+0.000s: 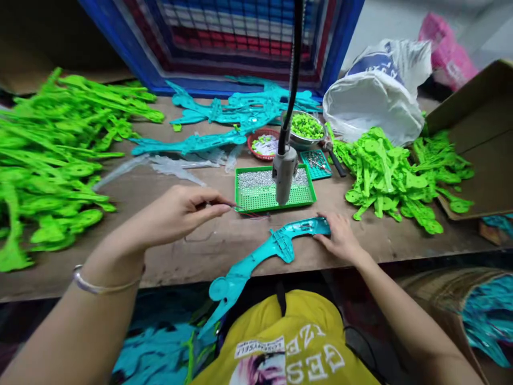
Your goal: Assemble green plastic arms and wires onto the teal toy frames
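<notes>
While right hand (339, 235) has a closed grip on one end of teal plastic shell (260, 258), overhanging counter (172, 264) front edge, left hand (188, 211) pinches thin wire (253, 215); shell probably light, stiff, best held mid-body.

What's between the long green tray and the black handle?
In the head view, a small teal tray of metal bits lies between the green tray and black handle.

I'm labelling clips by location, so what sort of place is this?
Probably a factory or small workshop: a big heap of bright green plastic parts lies on the table, a green tray holds many small silvery pieces, and the right hand holds a turquoise plastic part.
</notes>
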Tool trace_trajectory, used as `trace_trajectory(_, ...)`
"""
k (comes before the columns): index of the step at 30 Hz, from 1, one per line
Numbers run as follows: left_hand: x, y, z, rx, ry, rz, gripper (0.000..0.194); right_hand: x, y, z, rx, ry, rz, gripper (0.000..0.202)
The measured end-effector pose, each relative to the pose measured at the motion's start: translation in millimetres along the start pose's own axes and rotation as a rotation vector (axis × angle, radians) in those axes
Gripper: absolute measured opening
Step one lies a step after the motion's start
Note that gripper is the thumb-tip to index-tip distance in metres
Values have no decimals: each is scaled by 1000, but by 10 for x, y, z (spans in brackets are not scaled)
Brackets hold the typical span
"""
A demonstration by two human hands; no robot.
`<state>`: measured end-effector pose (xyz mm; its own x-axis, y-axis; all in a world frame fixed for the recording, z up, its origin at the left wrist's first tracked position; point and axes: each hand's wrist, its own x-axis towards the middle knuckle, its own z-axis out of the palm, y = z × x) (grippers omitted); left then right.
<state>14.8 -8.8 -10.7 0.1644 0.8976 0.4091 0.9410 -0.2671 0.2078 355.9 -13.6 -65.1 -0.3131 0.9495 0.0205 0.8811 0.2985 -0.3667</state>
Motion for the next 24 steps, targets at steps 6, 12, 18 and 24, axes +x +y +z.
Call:
trace_trajectory(6, 105, -487, 168, -41, -104, 137, 50, -176, -133, 63, -128, 31, 120, 52)
trace_trajectory(12, -200, -502, 237, 57, -16, 107, 32, -3, 88, -163, 42, 45, 45, 43)
trace_trajectory(18, -1039, 371, 580, -130, -208, 132, 56, 1083, 487, -423, 59, 289, 125, 29)
trace_trajectory(24, -1078, 246, 721, -159, -301, 221, 42, 1748, 634, -220, -40, 238, 200, 37)
